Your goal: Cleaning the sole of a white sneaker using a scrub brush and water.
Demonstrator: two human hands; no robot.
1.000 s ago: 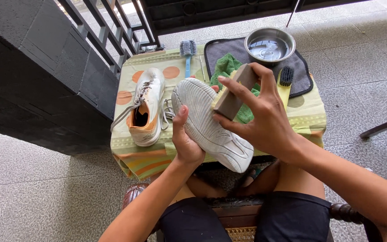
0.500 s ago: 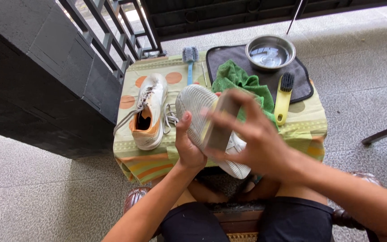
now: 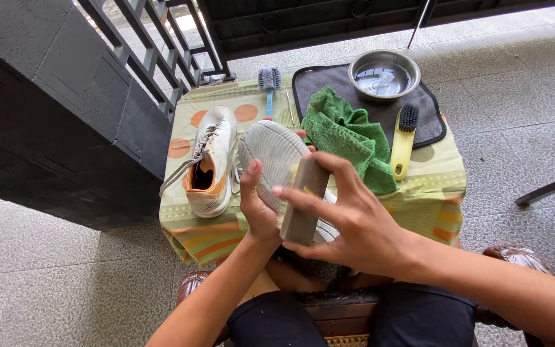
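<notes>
My left hand (image 3: pixel 257 209) is closed round the near end of the shoe (image 3: pixel 277 160), thumb up along the edge of the sole, holding it sole-up over the near edge of the table (image 3: pixel 448 193). My right hand (image 3: pixel 348 222) holds the block (image 3: pixel 303 200) narrowly, fingers across its far end and thumb under the near end; its lower face looks to lie on the sole, though the contact line is hidden by my fingers. Key relation: the shoe lies directly under and beyond the block. Its long axis runs from the left grip away and a little leftward, the far end pointing toward the railing; I cannot tell toe from heel. The block's long axis runs nearly parallel to the shoe's, tilted slightly right. The bare stretch of sole lies beyond the block, on the far side of both grips; the right hand is the one nearer to it. Left of the left grip, just beside the held shoe, the second shoe (image 3: pixel 210 164) stands upright on the table, opening up, laces trailing. Beyond the right grip lies the green cloth (image 3: pixel 348 138), touching the yellow brush (image 3: pixel 403 141). Further off sit the metal bowl (image 3: pixel 383 71) on the grey mat (image 3: pixel 319 83) and a blue brush (image 3: pixel 269 83).
</notes>
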